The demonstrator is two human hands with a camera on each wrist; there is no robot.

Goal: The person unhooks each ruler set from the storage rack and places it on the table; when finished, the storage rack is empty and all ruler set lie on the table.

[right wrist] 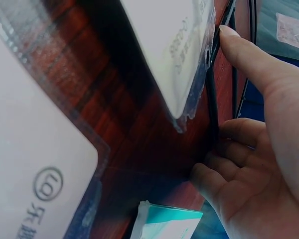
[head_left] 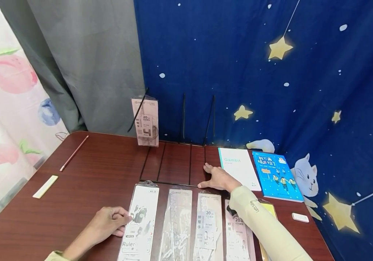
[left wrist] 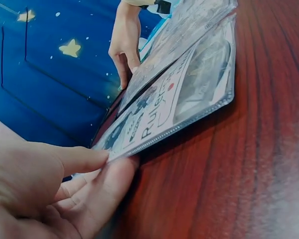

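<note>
My left hand pinches the left edge of a clear ruler-set packet, thumb on top and a finger beneath, its near edge tilted up off the table in the left wrist view. At the front right corner of a black wire rack, my right hand grips the wire, thumb at the front and fingers along the side. A pink ruler packet hangs on the rack's left prong. More ruler packets lie in a row right of the held one, the rightmost partly under my right sleeve.
A white notebook and a blue book lie beyond my right forearm. A small white block is near the right edge. On the left are a pencil and a pale narrow strip. Curtains hang behind the table.
</note>
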